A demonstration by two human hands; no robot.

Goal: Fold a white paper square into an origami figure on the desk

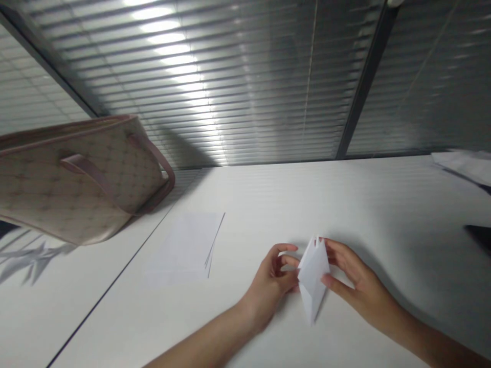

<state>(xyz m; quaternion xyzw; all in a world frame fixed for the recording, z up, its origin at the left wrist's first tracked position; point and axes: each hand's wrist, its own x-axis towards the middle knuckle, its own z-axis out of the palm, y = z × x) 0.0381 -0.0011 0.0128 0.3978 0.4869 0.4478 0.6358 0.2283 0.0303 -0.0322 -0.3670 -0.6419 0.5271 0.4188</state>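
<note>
Two grips pinching folded paper (312, 276), left hand (268, 283) and right hand (362, 286), paper sheets (184, 245) nearby, tote bag (76, 179) beyond

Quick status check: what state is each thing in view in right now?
Folded white paper: creased to a pointed diamond, held between both hands.
Left hand: gripping the paper's left side.
Right hand: gripping its right side.
White sheets: stacked flat on the table.
Tote bag: patterned, handles hanging against its side.

Slim-looking fingers (286, 249) tip the left hand (268, 286) and right hand (360, 286); behind the fingers, the left forearm (203, 342) and right forearm (433, 347) are bare.
</note>
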